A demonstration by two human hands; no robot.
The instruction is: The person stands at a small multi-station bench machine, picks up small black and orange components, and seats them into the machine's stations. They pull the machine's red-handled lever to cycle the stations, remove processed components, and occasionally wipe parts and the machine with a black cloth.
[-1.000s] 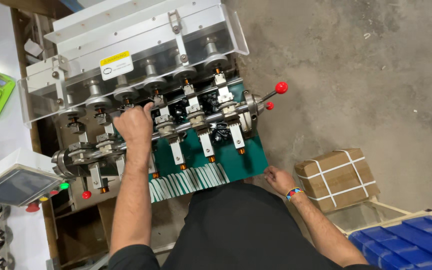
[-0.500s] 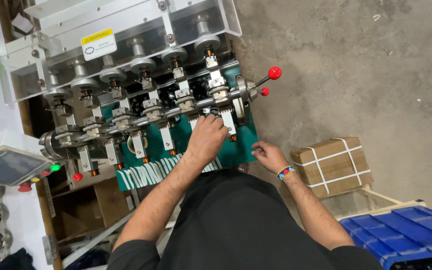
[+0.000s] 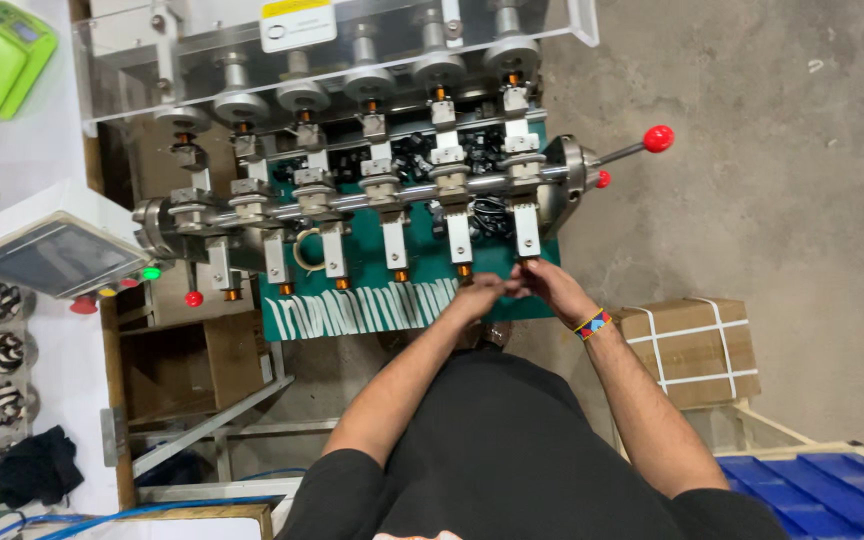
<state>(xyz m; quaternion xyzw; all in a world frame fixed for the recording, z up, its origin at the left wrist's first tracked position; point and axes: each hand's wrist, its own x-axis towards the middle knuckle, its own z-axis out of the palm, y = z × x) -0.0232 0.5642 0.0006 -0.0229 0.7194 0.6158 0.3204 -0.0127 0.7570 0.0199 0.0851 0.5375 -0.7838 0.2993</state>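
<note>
Left hand: fingertips pressed together with the right's, pinching something too small to identify, at 6 o'clock of the second post from the right.
Right hand: fingers curled in against the left; beaded wristband on the wrist.
Work point: lower tip of the rightmost post, just above the green plate.
Machine: shaft spans 9 to 3 o'clock; red-knobbed lever at 2 o'clock, untouched.
Advice: judged best to keep both wrists steady, clear of the neighbouring posts.
Surroundings: strapped cardboard box at 4 o'clock; blue bin below it.
</note>
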